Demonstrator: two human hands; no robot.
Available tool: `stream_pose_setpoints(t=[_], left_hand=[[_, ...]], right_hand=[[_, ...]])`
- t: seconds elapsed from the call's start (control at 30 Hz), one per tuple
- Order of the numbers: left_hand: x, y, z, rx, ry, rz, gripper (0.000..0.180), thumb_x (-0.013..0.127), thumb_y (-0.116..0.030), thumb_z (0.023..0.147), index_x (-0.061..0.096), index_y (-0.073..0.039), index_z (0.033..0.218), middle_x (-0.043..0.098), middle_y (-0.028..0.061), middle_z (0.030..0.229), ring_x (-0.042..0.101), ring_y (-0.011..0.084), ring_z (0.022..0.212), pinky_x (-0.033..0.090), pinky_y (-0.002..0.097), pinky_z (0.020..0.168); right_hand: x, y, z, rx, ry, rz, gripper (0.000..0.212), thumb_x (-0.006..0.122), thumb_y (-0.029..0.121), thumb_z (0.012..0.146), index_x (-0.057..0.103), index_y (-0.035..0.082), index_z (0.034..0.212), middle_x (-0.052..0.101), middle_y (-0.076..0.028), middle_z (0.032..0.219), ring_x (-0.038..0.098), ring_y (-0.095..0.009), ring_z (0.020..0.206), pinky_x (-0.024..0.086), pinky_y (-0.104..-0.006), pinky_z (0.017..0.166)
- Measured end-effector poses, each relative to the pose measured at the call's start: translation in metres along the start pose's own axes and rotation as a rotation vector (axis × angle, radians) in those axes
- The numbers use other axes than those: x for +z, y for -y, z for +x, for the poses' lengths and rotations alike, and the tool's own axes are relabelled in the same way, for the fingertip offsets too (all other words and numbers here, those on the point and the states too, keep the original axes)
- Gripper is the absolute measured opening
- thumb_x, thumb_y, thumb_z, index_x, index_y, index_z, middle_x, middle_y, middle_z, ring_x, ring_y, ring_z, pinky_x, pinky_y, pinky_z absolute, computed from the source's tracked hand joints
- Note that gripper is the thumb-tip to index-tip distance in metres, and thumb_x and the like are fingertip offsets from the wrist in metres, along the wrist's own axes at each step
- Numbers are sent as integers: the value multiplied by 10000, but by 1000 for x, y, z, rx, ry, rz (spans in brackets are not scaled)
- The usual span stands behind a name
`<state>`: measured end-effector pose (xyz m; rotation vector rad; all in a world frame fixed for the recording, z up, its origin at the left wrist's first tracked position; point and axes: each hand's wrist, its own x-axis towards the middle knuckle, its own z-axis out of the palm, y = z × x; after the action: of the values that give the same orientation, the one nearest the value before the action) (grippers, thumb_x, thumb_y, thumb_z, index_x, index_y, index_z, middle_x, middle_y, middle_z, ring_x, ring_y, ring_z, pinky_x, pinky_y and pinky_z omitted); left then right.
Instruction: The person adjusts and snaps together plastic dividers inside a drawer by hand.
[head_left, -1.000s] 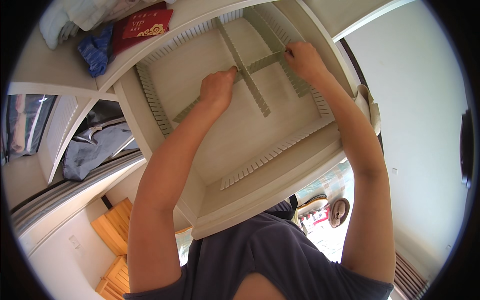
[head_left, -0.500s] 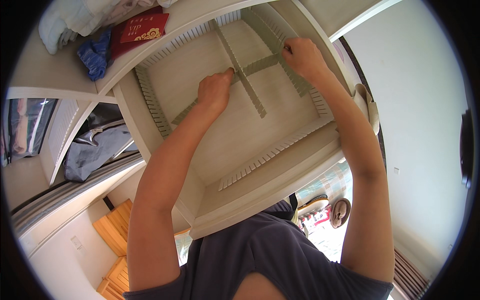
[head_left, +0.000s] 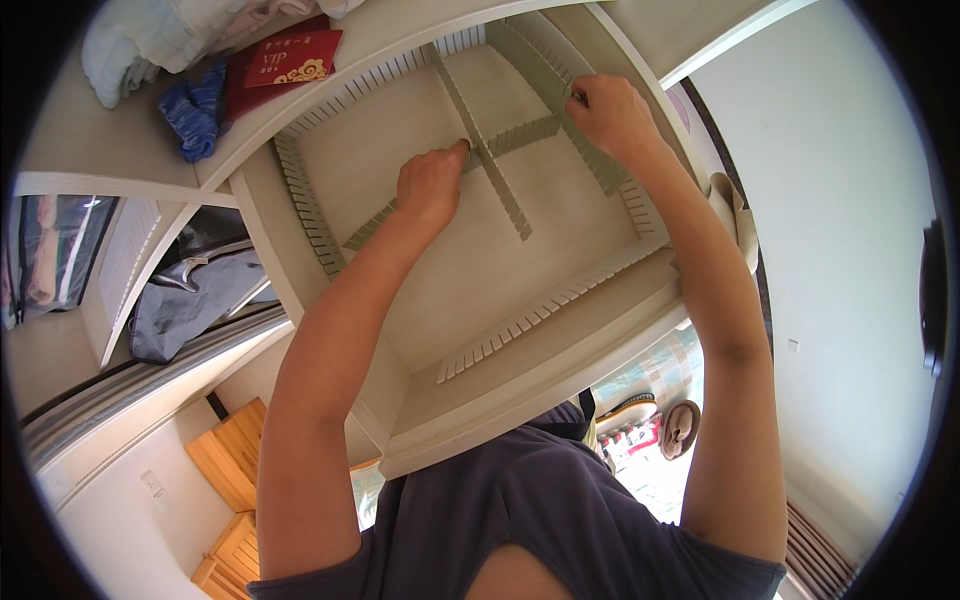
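Observation:
An open pale drawer (head_left: 590,312) lies before me, its inner walls lined with slotted divider strips. Across it runs a greenish notched divider strip (head_left: 525,134), crossed by a second strip (head_left: 503,190) that stretches from the back wall toward the middle. My left hand (head_left: 430,185) is closed, pinching the cross strip just left of the crossing. At the right side my right hand (head_left: 612,112) has its fingers curled together on the upper edge of the green side strip (head_left: 592,160), near where the cross strip meets it. The fingertips are partly hidden.
Behind the drawer, a shelf (head_left: 100,150) bears a red card (head_left: 293,57), a blue cloth (head_left: 193,115) and pale folded fabric (head_left: 150,45). Grey bags (head_left: 200,300) sit in a compartment at left. A white wall (head_left: 840,200) stands at right; shoes (head_left: 680,428) lie below the drawer.
Both hands stay at the same places on the strips. The whole view has shifted very slightly; nothing in the drawer has plainly moved.

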<state>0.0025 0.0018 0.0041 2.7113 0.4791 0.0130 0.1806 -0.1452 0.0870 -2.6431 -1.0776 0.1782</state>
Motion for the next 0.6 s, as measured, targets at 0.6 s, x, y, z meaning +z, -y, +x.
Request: stream_pose_setpoints(t=[0.6], left_hand=[[-1,-1,0,-13,11,-6,369,532,116,680,580,-6,1024,643,201,806,638,359,775,511,444,667]], right_hand=[[-9,-5,7,-88,-79,-32,176,556,172,758,587,2,726,589,-208,704,565,-400,693,463,-449,650]])
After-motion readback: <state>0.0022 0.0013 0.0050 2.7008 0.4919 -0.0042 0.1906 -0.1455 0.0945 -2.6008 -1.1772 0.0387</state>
